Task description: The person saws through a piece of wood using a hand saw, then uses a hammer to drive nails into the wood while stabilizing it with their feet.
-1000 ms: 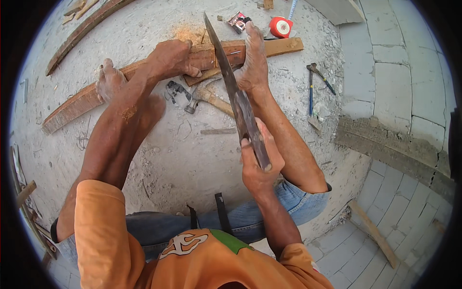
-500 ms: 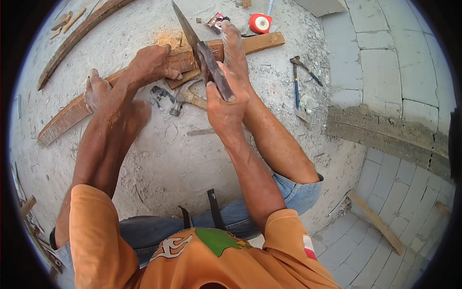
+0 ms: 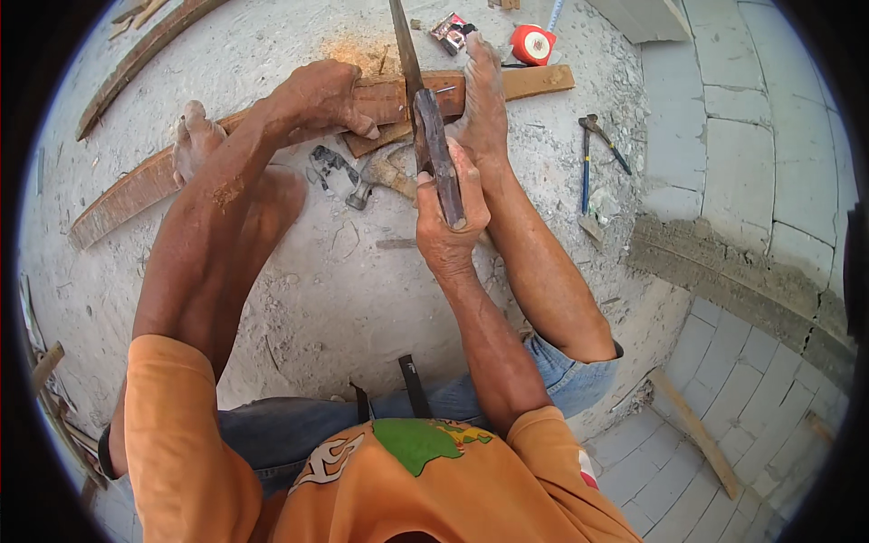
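Note:
My right hand (image 3: 453, 213) is closed around the dark handle (image 3: 437, 154) of a handsaw. The saw's narrow blade (image 3: 406, 50) points away from me and crosses a long wooden plank (image 3: 131, 201). My left hand (image 3: 330, 95) grips that plank just left of the blade, thumb on the near side. Both my bare feet rest against the wood, the right foot (image 3: 486, 100) to the right of the saw and the left foot (image 3: 195, 140) farther left. A nail (image 3: 443, 90) sticks out of the plank beside the blade. A short wood piece (image 3: 380, 138) lies below it.
Between my legs lie a claw hammer (image 3: 360, 195) and a black object (image 3: 331, 166). Beyond the plank are sawdust (image 3: 362, 54), a small packet (image 3: 452, 33) and a red tape measure (image 3: 532, 44). Pincers (image 3: 587, 167) with blue handles lie right, near a block wall (image 3: 738, 154).
The saw has been drawn back toward me and its blade now points more straight ahead. My left hand keeps its hold on the plank. The whole view has shifted slightly.

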A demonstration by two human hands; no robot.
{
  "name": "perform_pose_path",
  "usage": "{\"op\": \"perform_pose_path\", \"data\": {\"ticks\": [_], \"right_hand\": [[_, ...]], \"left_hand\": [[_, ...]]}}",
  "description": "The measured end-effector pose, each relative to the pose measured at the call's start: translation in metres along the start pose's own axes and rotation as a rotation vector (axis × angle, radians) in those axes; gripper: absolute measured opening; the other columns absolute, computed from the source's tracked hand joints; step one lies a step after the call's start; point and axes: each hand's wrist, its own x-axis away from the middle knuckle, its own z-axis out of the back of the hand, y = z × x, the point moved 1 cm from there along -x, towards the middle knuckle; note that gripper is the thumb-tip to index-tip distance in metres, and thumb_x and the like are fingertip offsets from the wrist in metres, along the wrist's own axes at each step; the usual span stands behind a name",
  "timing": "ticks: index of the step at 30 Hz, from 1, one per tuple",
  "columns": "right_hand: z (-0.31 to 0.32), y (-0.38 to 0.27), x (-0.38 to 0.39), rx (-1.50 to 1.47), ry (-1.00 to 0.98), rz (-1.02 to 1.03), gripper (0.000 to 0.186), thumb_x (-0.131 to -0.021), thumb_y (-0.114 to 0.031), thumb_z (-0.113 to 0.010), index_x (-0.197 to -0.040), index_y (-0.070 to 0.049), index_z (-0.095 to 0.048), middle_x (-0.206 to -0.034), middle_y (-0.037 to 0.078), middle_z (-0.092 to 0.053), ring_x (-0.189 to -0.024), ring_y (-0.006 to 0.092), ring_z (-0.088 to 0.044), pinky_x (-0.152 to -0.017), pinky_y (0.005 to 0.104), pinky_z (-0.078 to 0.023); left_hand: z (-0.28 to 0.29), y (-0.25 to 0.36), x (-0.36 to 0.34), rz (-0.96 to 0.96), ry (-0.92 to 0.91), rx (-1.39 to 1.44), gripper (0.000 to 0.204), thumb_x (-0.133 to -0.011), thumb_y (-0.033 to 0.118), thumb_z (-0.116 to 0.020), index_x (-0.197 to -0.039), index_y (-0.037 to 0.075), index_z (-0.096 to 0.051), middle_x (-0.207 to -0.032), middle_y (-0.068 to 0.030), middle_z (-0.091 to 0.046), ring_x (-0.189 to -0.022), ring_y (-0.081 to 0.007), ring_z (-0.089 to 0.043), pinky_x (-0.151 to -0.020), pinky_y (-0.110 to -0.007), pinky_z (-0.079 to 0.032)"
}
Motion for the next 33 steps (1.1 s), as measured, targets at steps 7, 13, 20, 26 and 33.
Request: {"op": "perform_pose_path", "data": {"ticks": [7,13,20,26,33], "right_hand": [[0.096,-0.06,0.024,0.037,-0.131,-0.166,0.051,-0.084,0.006,-0.068,-0.133,0.013,-0.055,-0.122,0.026,-0.068,-0.112,0.0294,-0.07,-0.094,0.0366,-0.055],[0.055,-0.038,0.009,-0.193,0.046,-0.035,0.05,-0.084,0.006,-0.068,-0.132,0.012,-0.056,-0.115,0.024,-0.07,-0.101,0.0262,-0.072,-0.086,0.0342,-0.056],[0.0,-0.022,-0.016,-0.235,0.045,-0.116,0.05,-0.084,0.004,-0.064,-0.134,0.01,-0.057,-0.101,0.019,-0.07,-0.09,0.0206,-0.07,-0.081,0.0337,-0.055],[-0.016,-0.017,-0.014,-0.166,0.059,-0.055,0.05,-0.086,0.003,-0.063,-0.135,0.009,-0.056,-0.104,0.018,-0.07,-0.093,0.0192,-0.069,-0.082,0.0329,-0.054],[0.037,-0.049,0.061,-0.131,-0.052,-0.291,0.048,-0.086,0.006,-0.064,-0.134,0.009,-0.057,-0.11,0.019,-0.071,-0.097,0.0215,-0.07,-0.087,0.0338,-0.055]], "left_hand": [[0.005,-0.019,-0.001,0.044,-0.127,0.137,0.077,-0.052,0.053,-0.093,-0.094,-0.006,-0.068,-0.081,-0.0197,-0.07,-0.084,-0.0349,-0.07,-0.072,-0.043,-0.054],[0.014,-0.007,-0.009,0.1,-0.314,0.346,0.072,-0.052,0.046,-0.094,-0.094,-0.008,-0.073,-0.083,-0.0159,-0.072,-0.077,-0.0273,-0.069,-0.067,-0.04,-0.052],[0.006,-0.021,-0.017,0.067,-0.38,0.435,0.077,-0.055,0.047,-0.091,-0.111,-0.003,-0.072,-0.088,-0.0117,-0.073,-0.092,-0.0252,-0.069,-0.083,-0.038,-0.052],[0.012,-0.003,0.009,0.013,-0.071,0.041,0.094,-0.057,0.059,-0.089,-0.125,-0.001,-0.063,-0.097,-0.0234,-0.073,-0.099,-0.0375,-0.071,-0.087,-0.044,-0.054],[-0.005,0.0,0.022,0.007,0.045,-0.116,0.076,-0.064,0.051,-0.081,-0.115,-0.002,-0.062,-0.089,-0.0242,-0.071,-0.088,-0.0425,-0.07,-0.078,-0.048,-0.055]]}}
